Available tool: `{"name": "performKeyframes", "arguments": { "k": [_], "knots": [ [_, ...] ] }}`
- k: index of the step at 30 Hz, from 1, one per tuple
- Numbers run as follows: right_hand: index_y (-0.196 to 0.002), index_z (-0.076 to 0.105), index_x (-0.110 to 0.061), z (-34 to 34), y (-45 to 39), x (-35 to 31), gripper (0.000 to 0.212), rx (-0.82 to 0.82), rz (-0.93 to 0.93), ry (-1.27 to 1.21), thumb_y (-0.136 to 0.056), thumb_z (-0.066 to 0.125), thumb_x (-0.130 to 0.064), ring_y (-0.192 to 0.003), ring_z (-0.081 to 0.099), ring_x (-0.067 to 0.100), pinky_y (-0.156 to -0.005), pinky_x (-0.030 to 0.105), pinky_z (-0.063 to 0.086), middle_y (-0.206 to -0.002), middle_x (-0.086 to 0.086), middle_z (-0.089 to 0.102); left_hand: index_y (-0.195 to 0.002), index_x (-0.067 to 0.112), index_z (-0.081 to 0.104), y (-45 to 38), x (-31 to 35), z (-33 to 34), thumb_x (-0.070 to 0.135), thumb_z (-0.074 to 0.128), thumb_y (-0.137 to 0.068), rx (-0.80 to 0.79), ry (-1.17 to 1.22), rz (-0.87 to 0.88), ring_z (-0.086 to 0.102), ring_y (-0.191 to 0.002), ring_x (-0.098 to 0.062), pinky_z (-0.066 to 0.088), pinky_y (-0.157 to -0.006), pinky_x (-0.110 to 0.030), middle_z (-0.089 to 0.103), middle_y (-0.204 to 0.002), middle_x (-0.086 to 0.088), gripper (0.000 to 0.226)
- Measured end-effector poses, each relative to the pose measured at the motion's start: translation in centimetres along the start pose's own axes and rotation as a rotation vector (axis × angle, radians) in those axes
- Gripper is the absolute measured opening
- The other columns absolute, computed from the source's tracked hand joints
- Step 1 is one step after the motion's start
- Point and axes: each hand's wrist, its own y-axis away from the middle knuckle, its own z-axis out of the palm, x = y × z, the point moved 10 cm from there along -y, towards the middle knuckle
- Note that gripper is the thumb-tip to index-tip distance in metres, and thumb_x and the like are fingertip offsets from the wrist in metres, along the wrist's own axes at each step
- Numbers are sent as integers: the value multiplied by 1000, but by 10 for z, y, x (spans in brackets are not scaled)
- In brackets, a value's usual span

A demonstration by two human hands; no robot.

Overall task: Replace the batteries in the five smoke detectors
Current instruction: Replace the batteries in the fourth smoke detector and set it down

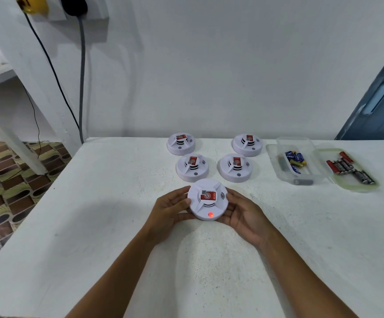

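I hold one smoke detector [207, 199] just above the counter [94, 203], my left hand [170, 208] and right hand [241, 214] each with a curled grip on its rim, probably to twist it open. Its red light [210, 214] glows. Four more detectors [192, 167] wait behind; batteries [295, 158] lie in trays on my right.

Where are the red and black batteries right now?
In the head view, the red and black batteries lie on a clear lid at the far right of the table, just right of the clear box holding blue and yellow batteries.
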Motion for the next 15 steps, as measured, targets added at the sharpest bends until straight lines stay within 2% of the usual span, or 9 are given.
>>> {"name": "performKeyframes", "arguments": {
  "k": [15],
  "knots": [
    [-132, 52, 0, 0, 0, -1, 44, -10, -6, 1, -90, 52, -15, -121, 54, 44, -94, 53, 51, -128, 27, 58, -121, 10, 60, 2, 2, 1, 3, 53, -93, -2, 23, 10, 67, -107, -29, 59, -81, -38, 70, -117, -6, 30]
  ]
}}
